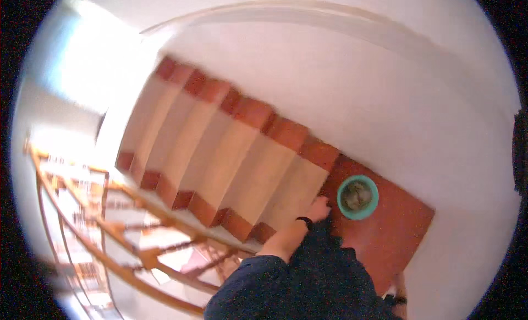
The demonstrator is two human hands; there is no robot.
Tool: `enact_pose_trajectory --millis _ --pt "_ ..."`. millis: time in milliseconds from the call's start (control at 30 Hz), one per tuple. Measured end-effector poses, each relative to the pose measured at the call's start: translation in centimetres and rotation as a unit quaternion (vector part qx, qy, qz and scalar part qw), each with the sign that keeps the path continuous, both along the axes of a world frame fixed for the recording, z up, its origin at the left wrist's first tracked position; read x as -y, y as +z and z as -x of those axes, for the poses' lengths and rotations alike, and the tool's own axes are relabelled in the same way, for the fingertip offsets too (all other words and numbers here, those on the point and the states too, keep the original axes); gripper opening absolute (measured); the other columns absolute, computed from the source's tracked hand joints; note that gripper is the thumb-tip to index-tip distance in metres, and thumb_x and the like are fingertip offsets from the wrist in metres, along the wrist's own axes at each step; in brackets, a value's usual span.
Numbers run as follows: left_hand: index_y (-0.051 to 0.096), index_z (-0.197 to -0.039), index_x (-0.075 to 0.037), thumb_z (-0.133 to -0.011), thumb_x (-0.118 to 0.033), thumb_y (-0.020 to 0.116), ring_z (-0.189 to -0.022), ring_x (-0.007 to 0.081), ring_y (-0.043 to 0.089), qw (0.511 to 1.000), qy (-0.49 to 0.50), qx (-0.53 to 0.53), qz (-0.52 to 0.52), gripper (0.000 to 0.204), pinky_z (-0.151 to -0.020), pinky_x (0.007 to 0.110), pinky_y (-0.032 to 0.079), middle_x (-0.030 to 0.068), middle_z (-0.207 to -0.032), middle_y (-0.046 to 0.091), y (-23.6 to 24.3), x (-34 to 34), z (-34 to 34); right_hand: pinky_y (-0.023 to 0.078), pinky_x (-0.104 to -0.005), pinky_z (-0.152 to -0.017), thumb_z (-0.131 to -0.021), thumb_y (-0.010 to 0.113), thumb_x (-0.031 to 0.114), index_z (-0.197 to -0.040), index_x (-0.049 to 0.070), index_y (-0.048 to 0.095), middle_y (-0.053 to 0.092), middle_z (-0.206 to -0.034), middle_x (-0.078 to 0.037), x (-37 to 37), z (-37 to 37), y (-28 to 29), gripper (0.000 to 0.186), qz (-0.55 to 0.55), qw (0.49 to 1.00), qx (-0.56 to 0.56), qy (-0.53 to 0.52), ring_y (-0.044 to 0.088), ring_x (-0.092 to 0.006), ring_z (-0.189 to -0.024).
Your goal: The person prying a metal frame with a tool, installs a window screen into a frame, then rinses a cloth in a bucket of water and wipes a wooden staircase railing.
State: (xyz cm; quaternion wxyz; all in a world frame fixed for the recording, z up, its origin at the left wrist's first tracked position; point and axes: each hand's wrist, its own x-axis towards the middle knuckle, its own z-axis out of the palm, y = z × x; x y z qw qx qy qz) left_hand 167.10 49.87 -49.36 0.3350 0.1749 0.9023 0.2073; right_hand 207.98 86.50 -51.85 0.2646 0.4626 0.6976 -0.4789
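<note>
My left hand hangs above the edge where the stairs meet the red landing, beside my dark-clothed body. It has a dark band on the wrist, and its fingers are small and blurred. To its right a turquoise basin stands on the landing, apart from the hand. Inside lies a greyish-brown crumpled mass that I cannot make out. My right hand shows only in part at the lower right, past the landing's near corner, and its fingers are not clear.
Stairs with beige middles and red borders run off to the upper left. A wooden railing follows their left side. A pale wall rises on the right, and bright light comes from the upper left.
</note>
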Motion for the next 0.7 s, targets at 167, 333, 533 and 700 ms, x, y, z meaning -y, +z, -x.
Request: enact_pose_trajectory --millis 167,333,533,700 --pt "0.057 -0.107 -0.002 -0.081 -0.021 0.060 -0.102 0.0433 0.055 0.975 0.179 -0.101 -0.080 0.032 -0.087 0.050 0.046 0.0230 -0.110 0.057 -6.3 1.7 0.6 0.051 -0.0412 -0.072 -0.084 0.065 0.027 -0.126 0.006 0.049 0.058 -0.105 -0.015 -4.8 14.8 -3.3 0.049 0.002 0.988 -0.013 0.154 0.059 -0.0266 -0.080" --pt "0.058 -0.110 -0.003 -0.082 -0.022 0.059 -0.097 0.0399 0.058 0.980 0.134 -0.072 0.129 0.035 -0.085 0.049 0.047 0.0221 -0.104 0.062 -7.7 11.5 -0.7 0.051 -0.0451 -0.075 -0.085 0.064 0.029 -0.129 0.006 0.047 0.057 -0.111 -0.017 -7.6 30.9 -4.1 0.053 -0.004 0.927 -0.075 0.367 0.060 -0.0299 -0.082" --pt "0.058 -0.111 -0.002 -0.083 -0.023 0.055 -0.104 0.0404 0.055 0.922 0.364 -0.074 0.107 0.035 -0.087 0.049 0.046 0.0225 -0.100 0.062 -5.3 7.5 -4.6 0.052 -0.0481 -0.079 -0.085 0.063 0.031 -0.133 0.007 0.044 0.056 -0.117 -0.019 -12.7 42.8 -5.4 0.057 -0.007 0.791 -0.120 0.600 0.062 -0.0333 -0.085" --pt "0.053 -0.116 0.000 -0.082 -0.027 0.059 -0.111 0.0459 0.048 0.758 0.640 -0.118 0.041 0.044 -0.092 0.050 0.043 0.0279 -0.115 0.053 -9.0 -0.6 -12.5 0.048 -0.0434 -0.091 -0.084 0.064 0.029 -0.136 0.008 0.042 0.053 -0.125 -0.021 -9.4 46.2 -9.3 0.060 0.040 0.729 -0.032 0.683 0.059 -0.0357 -0.101"
